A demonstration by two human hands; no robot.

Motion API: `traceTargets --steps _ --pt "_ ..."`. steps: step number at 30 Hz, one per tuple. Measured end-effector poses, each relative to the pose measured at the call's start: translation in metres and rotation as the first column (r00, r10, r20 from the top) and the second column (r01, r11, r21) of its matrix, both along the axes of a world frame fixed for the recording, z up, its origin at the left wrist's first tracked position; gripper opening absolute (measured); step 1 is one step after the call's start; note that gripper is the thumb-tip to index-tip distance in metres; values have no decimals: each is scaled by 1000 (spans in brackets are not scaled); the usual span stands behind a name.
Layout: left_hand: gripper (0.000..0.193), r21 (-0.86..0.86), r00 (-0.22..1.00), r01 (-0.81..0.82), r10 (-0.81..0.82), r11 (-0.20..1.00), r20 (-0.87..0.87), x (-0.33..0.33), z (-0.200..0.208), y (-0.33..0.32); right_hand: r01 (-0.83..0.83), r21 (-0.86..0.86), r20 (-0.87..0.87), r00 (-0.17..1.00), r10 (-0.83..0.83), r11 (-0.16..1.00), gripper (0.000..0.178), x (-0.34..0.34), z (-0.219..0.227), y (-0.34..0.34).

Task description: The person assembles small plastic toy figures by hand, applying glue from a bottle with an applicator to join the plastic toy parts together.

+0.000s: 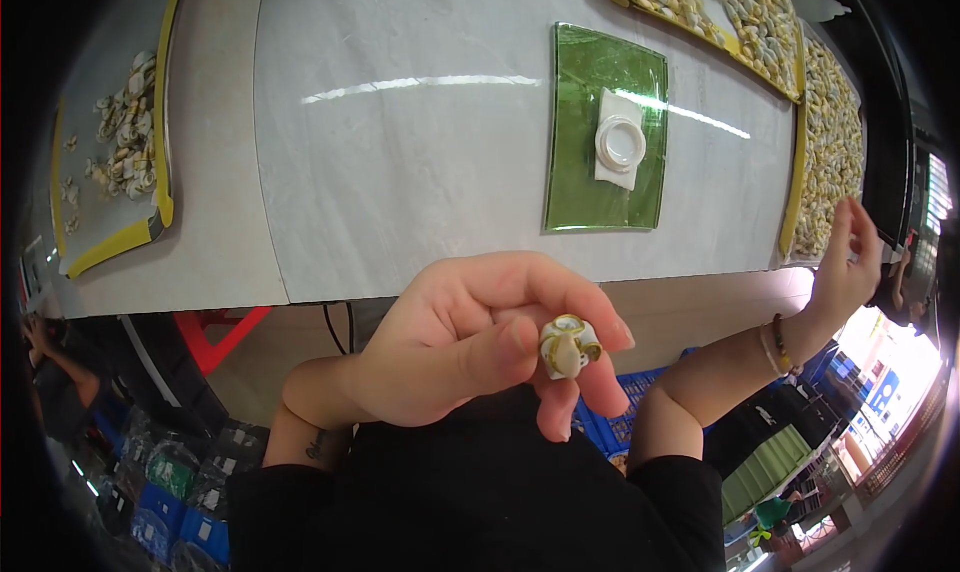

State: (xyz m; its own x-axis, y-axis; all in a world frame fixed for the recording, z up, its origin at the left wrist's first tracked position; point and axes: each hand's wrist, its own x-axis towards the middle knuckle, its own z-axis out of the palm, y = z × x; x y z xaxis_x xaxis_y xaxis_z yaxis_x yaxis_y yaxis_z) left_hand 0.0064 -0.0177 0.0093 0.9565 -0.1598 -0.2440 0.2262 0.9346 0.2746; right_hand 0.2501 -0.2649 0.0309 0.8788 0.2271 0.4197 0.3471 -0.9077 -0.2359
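My left hand [470, 342] is raised in front of my body and pinches a small white piece with gold trim [570, 350] between thumb and fingers. A tan, rounded bump shows on the piece's front; its exact kind I cannot make out. Far to the right, my right hand [848, 267] reaches up beside the near end of a tray of small pieces [790, 207]. Its fingers are stretched upward, and nothing shows between them. A bracelet circles that wrist.
On the marbled table [420, 172] lies a green cutting mat [590, 57] bearing a white tissue and a small round white jar [620, 144]. A yellow-edged tray [110, 257] at left holds several white pieces. Another full tray [735, 47] stands at the far right. Below is a red stool [225, 332].
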Motion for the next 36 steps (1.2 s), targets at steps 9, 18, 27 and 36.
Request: traceTargets --steps 9,18,27,36 --pt "48 -5 999 40 -40 999 21 1 0 0 -62 5 -133 989 62 998 23 32 -18 -37" --pt "40 18 975 -55 50 998 217 -5 -8 -1 -243 886 -93 741 666 394 13 -51 -4 53" --pt "39 52 981 -72 61 996 187 -12 -12 5 -532 532 -122 722 682 659 14 -95 -22 114" --pt "37 71 964 -126 105 990 243 -14 -15 7 -794 212 55 592 804 570 24 -85 -22 118"
